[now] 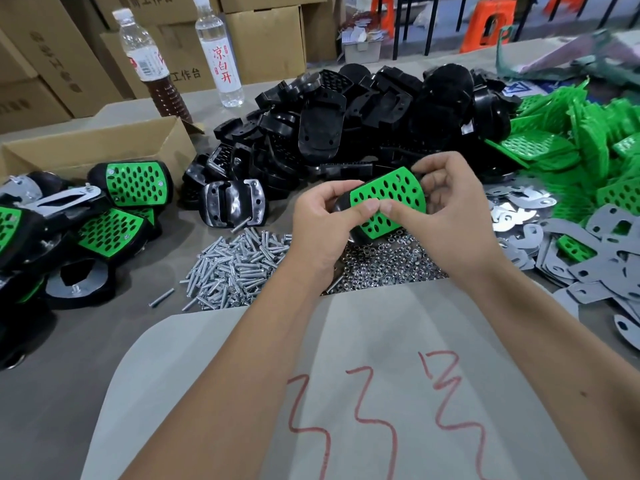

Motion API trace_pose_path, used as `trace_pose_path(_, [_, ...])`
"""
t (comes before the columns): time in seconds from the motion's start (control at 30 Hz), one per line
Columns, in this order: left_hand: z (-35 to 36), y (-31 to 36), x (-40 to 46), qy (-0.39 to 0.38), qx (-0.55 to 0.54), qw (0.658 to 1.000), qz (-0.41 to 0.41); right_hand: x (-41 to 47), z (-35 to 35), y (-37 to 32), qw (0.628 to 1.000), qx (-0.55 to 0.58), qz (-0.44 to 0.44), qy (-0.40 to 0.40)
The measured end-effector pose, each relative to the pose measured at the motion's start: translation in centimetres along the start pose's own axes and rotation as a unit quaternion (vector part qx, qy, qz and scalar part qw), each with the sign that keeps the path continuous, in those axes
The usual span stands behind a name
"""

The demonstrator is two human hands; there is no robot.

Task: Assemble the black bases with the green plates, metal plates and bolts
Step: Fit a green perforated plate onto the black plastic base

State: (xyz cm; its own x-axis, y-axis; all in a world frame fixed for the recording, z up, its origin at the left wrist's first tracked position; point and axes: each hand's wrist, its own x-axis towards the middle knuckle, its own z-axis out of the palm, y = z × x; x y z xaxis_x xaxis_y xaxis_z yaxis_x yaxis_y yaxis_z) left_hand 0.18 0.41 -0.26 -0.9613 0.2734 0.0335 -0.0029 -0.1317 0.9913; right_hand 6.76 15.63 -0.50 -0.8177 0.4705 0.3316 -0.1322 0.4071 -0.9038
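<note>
Head camera: a person's 2 hands hold a green plate (388, 199) seated on a black base (341, 202) above the desk (69, 341), directly over a heap of small nuts (384, 261). The left hand (322, 220) grips the base's left end, thumb pressed on the plate's near edge; the right hand (446, 209) curls around the right end, its thumb meeting the left thumb on the green surface. Taking the held plate as landmark: just below and left of it lies a pile of silver bolts (235, 268); beyond it rises a large heap of loose black bases (346, 112); to its right sit shiny metal plates (512, 209), grey flat plates (595, 258) and, farther back, a mound of green plates (581, 140). Far left of it, finished green-and-black assemblies (104, 216) cluster in front of an open cardboard box (93, 147). Behind that box stand 2 plastic bottles (218, 50). Beneath the forearms lies a grey sheet (381, 323) marked with red scrawl.
</note>
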Motion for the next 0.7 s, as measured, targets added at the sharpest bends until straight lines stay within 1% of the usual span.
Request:
trace_pose_path(0.1, [0.09,0.00,-0.09,-0.009,-0.001,1.000,0.009,0.01,0.05,0.01,0.998,0.045,-0.018,-0.045])
trace_pose_path(0.23, [0.09,-0.05,-0.10,-0.014,-0.005,1.000,0.012,0.25,-0.02,-0.11,0.993,0.103,0.015,-0.063])
trace_pose_path(0.33, [0.06,-0.29,-0.13,-0.018,0.016,0.999,0.026,0.24,0.06,0.20,0.990,0.107,0.021,-0.093])
trace_pose_path(0.53, [0.02,-0.47,0.01,-0.024,0.015,0.999,0.026,0.41,0.02,0.52,0.981,0.167,0.034,-0.094])
trace_pose_path(0.7, [-0.12,-0.61,0.00,-0.059,0.034,0.997,0.034,0.40,-0.20,0.58,0.977,0.195,0.033,-0.079])
